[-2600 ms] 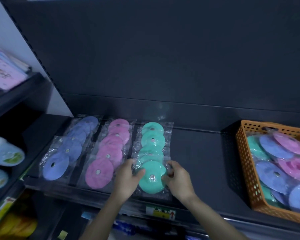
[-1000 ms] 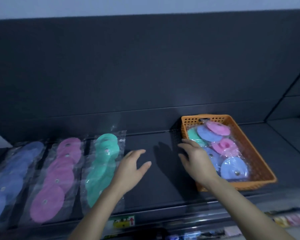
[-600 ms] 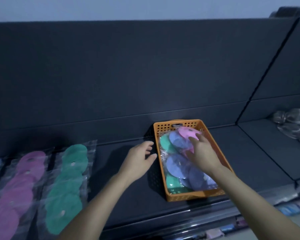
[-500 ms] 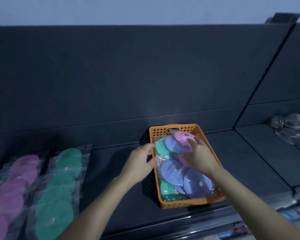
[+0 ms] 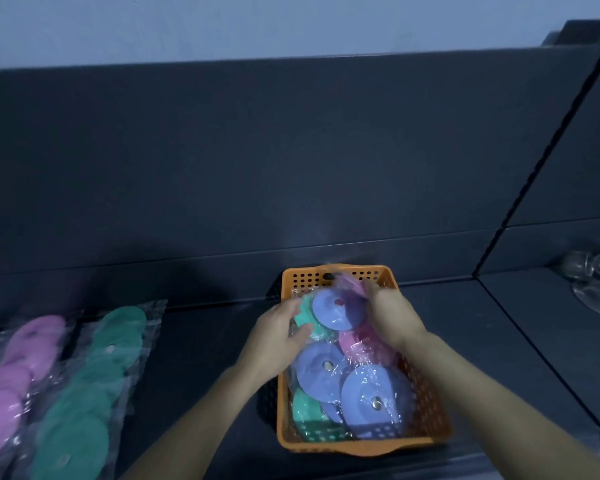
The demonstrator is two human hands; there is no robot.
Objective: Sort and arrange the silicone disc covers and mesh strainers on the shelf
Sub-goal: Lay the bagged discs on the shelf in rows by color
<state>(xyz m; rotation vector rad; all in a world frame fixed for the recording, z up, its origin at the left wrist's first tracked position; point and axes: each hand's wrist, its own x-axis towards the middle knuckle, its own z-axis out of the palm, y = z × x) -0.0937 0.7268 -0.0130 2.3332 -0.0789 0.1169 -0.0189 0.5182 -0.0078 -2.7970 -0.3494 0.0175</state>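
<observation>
An orange perforated basket [image 5: 368, 446] on the dark shelf holds several bagged silicone discs in blue, pink and green. My left hand [image 5: 274, 337] grips the left side of a bagged blue disc [image 5: 338, 311] near the basket's far end, its thumb over the plastic. My right hand [image 5: 390, 313] holds the same bag from the right, with a pink disc [image 5: 349, 284] just behind its fingers. On the shelf at the left lie a row of bagged green discs [image 5: 94, 386] and a row of bagged pink discs [image 5: 11, 379].
Clear bagged mesh strainers [image 5: 594, 282] lie on the neighbouring shelf section at the far right. A dark back panel [image 5: 291, 161] rises behind the shelf. Bare shelf surface [image 5: 194, 358] lies between the green row and the basket.
Both hands left the green row, and the view swung right to the basket. My right hand reached in first, then the left joined, and together they now hold the bagged blue disc.
</observation>
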